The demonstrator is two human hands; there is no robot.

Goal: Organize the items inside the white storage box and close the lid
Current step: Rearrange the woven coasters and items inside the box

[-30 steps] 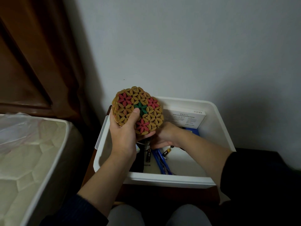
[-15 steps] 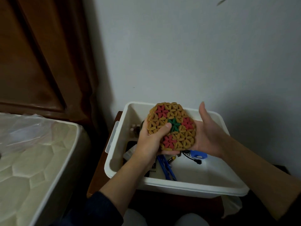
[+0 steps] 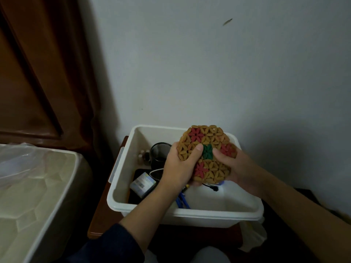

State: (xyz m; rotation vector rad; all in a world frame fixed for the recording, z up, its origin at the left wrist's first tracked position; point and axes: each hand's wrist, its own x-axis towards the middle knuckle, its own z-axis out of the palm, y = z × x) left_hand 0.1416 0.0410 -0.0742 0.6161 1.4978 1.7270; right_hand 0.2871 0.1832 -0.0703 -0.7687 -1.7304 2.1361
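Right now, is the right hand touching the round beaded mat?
Touching: the head view shows the right hand gripping the beaded mat, its thumb pressed on the front.

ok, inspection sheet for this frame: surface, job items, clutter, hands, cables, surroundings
Surface: brown wooden stand under the box.
Job's things: white plastic storage box, open, no lid seen; round tan beaded mat with red and green flowers held above it.
Clutter: black mesh cup, small bottles, pale carton, blue pens inside the box.
Hands: left hand and right hand both grip the mat.
Cables: black lead in the box.
Surroundings: grey wall, plastic-wrapped mattress, wooden headboard.
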